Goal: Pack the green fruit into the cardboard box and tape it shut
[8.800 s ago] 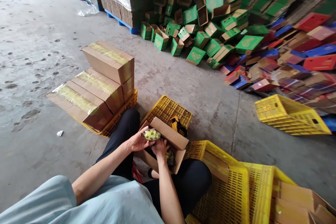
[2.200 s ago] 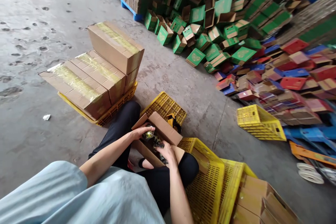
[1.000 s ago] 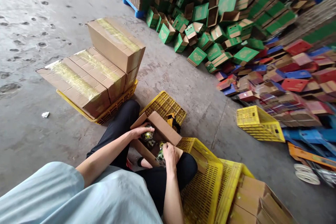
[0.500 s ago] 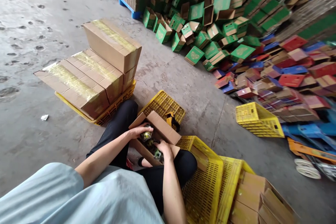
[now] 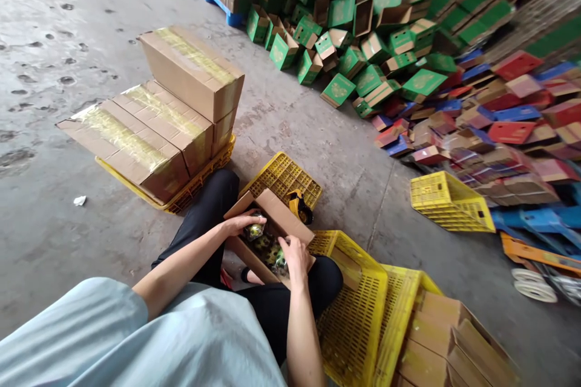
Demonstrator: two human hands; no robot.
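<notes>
An open cardboard box (image 5: 287, 224) rests on my lap, with several small yellow-green wrapped items (image 5: 265, 245) inside. My left hand (image 5: 239, 222) is curled over one of these items at the box's far left corner. At the box's near right side, my right hand (image 5: 296, 254) has its fingers bent down onto the items; whether it grips one is hidden. A yellow tape dispenser (image 5: 299, 206) lies just beyond the box on a flat yellow crate (image 5: 281, 174).
Taped brown cartons (image 5: 158, 115) are stacked on a yellow crate to my left. Yellow crates (image 5: 363, 308) with flat cardboard sit at my right. A heap of green, red and blue boxes (image 5: 408, 66) covers the floor ahead. Another yellow crate (image 5: 447, 202) lies alone.
Both hands stay in the box; the right hand shifted slightly along the near side over the items. The view drifted a little.
</notes>
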